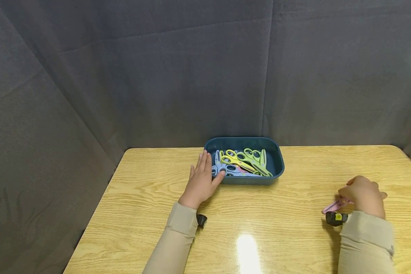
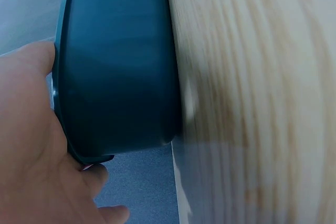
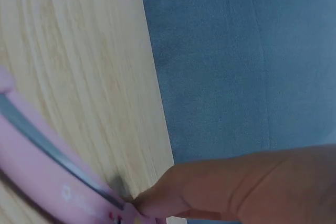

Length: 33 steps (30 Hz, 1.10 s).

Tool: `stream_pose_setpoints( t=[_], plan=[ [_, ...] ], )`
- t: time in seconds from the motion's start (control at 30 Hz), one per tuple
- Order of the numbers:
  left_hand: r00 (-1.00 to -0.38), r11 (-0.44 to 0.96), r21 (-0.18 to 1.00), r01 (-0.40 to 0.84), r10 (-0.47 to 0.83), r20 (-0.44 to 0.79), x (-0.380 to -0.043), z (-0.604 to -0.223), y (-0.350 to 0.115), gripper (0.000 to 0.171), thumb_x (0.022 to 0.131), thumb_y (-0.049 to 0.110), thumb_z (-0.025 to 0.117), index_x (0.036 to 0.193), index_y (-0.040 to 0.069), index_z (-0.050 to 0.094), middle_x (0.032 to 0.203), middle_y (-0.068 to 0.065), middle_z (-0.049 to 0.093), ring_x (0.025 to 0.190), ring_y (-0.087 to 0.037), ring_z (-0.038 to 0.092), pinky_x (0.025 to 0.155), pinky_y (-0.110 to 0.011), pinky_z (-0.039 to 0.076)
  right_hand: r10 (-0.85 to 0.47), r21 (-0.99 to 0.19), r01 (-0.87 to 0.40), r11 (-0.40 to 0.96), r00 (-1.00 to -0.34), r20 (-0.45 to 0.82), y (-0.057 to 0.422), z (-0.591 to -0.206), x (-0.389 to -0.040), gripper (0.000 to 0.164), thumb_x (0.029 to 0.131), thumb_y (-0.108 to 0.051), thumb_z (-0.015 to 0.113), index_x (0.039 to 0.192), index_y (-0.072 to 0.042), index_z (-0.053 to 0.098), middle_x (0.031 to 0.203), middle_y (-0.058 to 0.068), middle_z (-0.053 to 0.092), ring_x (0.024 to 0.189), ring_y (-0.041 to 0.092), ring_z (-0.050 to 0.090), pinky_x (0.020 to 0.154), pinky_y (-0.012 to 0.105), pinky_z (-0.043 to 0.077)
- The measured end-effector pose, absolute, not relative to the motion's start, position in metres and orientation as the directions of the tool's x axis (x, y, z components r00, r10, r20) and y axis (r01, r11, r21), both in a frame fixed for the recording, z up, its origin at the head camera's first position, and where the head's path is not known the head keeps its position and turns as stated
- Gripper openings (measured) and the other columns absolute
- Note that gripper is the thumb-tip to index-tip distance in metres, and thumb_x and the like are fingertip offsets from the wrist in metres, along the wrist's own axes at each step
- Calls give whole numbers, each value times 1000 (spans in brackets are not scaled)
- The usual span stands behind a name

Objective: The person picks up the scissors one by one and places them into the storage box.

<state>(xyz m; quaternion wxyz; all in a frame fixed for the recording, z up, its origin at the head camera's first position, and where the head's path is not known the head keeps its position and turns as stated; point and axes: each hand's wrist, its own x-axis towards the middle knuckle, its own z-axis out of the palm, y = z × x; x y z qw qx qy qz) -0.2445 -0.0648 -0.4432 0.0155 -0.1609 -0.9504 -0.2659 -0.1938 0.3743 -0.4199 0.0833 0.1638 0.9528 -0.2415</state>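
A dark teal bin (image 1: 278,171) stands at the back of the table, with several blue, yellow and green plastic scissors (image 1: 258,163) inside. My left hand (image 1: 201,182) rests on the bin's left end, fingers extended along the rim and thumb over the front edge near the blue scissors (image 1: 219,167). In the left wrist view that hand (image 2: 31,140) lies against the rim of the bin (image 2: 115,66). Off to the right, my right hand (image 1: 364,195) pinches pink scissors (image 1: 335,206) low over the table. Pink scissors (image 3: 58,182) fill the lower left of the right wrist view.
The wooden table (image 1: 294,236) has a bright glare spot near its front. A grey cloth curtain (image 1: 191,83) hangs behind the table and along its left side. Black wrist cameras (image 1: 334,218) sit on both forearms.
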Motion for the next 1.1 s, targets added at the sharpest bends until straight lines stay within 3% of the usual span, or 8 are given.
stream_pose_setpoints(
  t=[0.17,0.3,0.4,0.67,0.87,1.0,1.1],
  plan=[
    [-948,808,499,313,298,111,-245,-443,-64,84,106,53,44,161,-1,12,170,-14,2,156,-28,0,122,-60,8,284,-430,354,830,-933,-221,371,-419,-194,34,82,-18,67,92,15,62,98,41,59,104,67,41,93,79,21],
    [-949,810,498,310,297,107,-246,-444,-64,84,106,53,44,161,-1,12,170,-14,1,156,-29,1,122,-60,8,291,-414,373,830,-924,-249,370,-417,-195,30,83,-22,67,73,5,60,92,38,58,104,66,41,92,78,23],
    [-948,805,505,311,297,111,-246,-444,-64,84,106,52,45,161,-1,12,170,-14,2,156,-30,2,122,-60,7,308,-398,408,822,-906,-291,370,-416,-197,33,84,-26,65,71,3,58,95,41,56,108,66,38,96,79,20],
    [-948,809,497,314,299,111,-246,-444,-64,84,106,53,44,161,-1,12,170,-14,2,156,-31,3,122,-60,9,341,-393,473,789,-868,-360,370,-418,-199,61,90,-34,62,104,25,54,123,55,39,123,71,27,102,82,15],
    [-947,807,499,317,302,113,-246,-444,-64,83,106,53,44,161,-1,13,170,-15,2,156,-32,3,121,-61,8,369,-451,487,748,-870,-327,369,-416,-195,70,94,-34,58,117,30,41,116,50,48,119,68,38,102,81,17],
    [-948,813,492,311,300,105,-246,-445,-64,84,106,54,43,161,0,11,170,-14,1,156,-31,2,122,-61,9,379,-515,487,706,-873,-306,368,-414,-192,57,94,-31,58,111,22,43,96,36,55,98,55,50,91,66,39],
    [-950,814,494,305,296,99,-245,-445,-65,84,106,55,43,161,0,10,170,-13,0,156,-30,1,122,-60,8,374,-543,486,685,-874,-311,368,-414,-190,49,94,-29,59,105,17,46,90,26,53,88,42,49,73,49,44]
  ],
)
